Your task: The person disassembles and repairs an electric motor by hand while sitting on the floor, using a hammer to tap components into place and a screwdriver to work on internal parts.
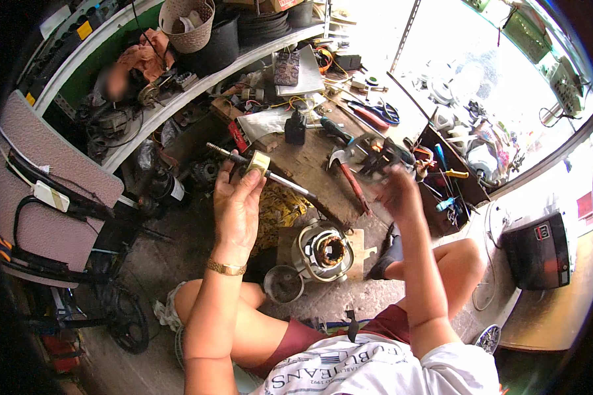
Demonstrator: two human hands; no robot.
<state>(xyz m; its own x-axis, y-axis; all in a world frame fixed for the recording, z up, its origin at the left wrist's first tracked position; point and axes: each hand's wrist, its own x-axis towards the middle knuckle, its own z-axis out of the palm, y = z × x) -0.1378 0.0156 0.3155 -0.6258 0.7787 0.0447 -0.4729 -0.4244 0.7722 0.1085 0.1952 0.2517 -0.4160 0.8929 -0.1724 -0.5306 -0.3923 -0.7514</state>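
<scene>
My left hand (pixel 237 201) is closed round a long metal shaft (pixel 286 183) with a threaded end and a dark sleeve. A squarish cream block (pixel 259 162) sits on the shaft beside my thumb. My right hand (pixel 398 191) is smeared by motion in front of the tool box, and its fingers cannot be made out; a dark blurred shape lies just beyond it. Between my legs stands a round metal motor housing (pixel 308 245) with a brown, ring-like opening facing up. A small round metal cup (pixel 283 284) is beside it.
A red-handled hammer (pixel 354 187) lies on the wooden board, with blue-handled scissors (pixel 390 113) farther back. The tool box (pixel 441 210) at right holds screwdrivers. A cluttered shelf (pixel 197 89) runs along the far left. A black box-shaped appliance (pixel 537 253) stands at right.
</scene>
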